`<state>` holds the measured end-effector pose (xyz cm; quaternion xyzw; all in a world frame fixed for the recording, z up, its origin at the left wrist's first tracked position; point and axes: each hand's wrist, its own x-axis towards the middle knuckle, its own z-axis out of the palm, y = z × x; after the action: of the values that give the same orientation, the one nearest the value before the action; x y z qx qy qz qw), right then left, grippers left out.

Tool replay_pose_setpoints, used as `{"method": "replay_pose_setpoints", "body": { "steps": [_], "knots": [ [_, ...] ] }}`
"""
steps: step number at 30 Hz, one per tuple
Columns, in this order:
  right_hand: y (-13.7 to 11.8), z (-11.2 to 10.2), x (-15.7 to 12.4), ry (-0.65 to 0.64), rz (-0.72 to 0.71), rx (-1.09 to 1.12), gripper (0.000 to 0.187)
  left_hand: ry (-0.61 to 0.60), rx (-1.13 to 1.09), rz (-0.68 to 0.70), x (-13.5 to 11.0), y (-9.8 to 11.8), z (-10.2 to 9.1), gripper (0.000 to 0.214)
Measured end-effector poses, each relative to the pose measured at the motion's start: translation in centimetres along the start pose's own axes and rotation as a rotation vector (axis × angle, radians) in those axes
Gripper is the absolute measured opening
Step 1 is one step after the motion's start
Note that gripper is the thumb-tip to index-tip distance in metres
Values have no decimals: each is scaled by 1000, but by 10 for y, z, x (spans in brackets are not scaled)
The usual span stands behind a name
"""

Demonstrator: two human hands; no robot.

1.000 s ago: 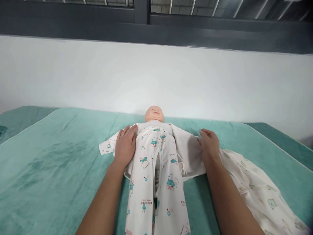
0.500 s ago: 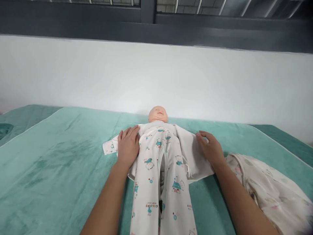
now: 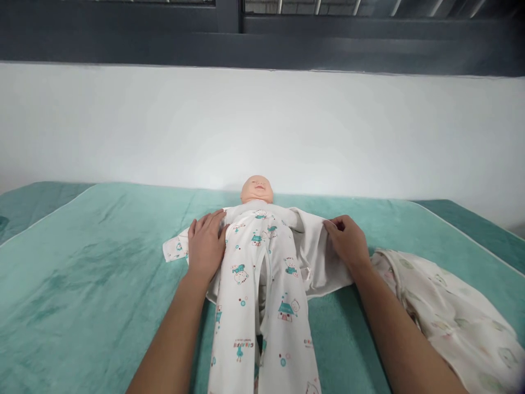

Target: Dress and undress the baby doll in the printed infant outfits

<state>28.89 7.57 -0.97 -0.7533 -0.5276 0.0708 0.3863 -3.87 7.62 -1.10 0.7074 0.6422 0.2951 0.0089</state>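
A baby doll [image 3: 257, 189] lies on its back, head toward the wall, with printed white baby trousers [image 3: 241, 284] covering its front up to the chest. Beneath it is a white baby shirt [image 3: 320, 257], its right-hand front panel spread out to the side and its printed left sleeve [image 3: 176, 248] stretched out. My left hand [image 3: 207, 241] rests flat with fingers extended on the shirt and the doll's side. My right hand [image 3: 348, 241] pinches the outer edge of the spread panel between thumb and fingers, lifting it into folds.
A green plush sheet [image 3: 102, 284] covers the bed. A crumpled, pale patterned cloth [image 3: 451, 312] lies by my right forearm. Behind the doll rises a white wall [image 3: 262, 126], with a dark window frame [image 3: 164, 46] above.
My right hand has closed on the edge of the shirt panel, which now rises and creases where it lay flatter. My left hand stays at the doll's side. The view has shifted slightly.
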Motion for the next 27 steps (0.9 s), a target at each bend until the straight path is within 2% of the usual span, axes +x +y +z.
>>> {"method": "replay_pose_setpoints", "body": {
  "steps": [3,6,9,12,14,16,19,23,27],
  "knots": [
    [5,1,3,35,25,12,17,-2,5,5,0,0,0,38],
    [8,3,3,49,-11,19,18,0,13,13,0,0,0,39],
    [2,2,-1,108,-152,-27,26,2,30,20,0,1,0,38],
    [-15,-1,-12,125,-336,-42,29,12,62,25,0,2,0,39],
    [-28,0,-22,58,-441,-5,30,18,88,33,0,2,1,40],
    [-36,5,-31,-84,-547,13,35,19,118,34,2,3,1,41],
    [-35,14,-37,-265,-656,-78,47,13,174,12,5,1,-2,45],
    [-20,19,-32,-315,-634,-190,52,-20,222,-67,9,-4,-9,46],
    [-16,16,-29,-312,-593,-144,50,-45,215,-100,10,-6,-11,46]
  ]
}}
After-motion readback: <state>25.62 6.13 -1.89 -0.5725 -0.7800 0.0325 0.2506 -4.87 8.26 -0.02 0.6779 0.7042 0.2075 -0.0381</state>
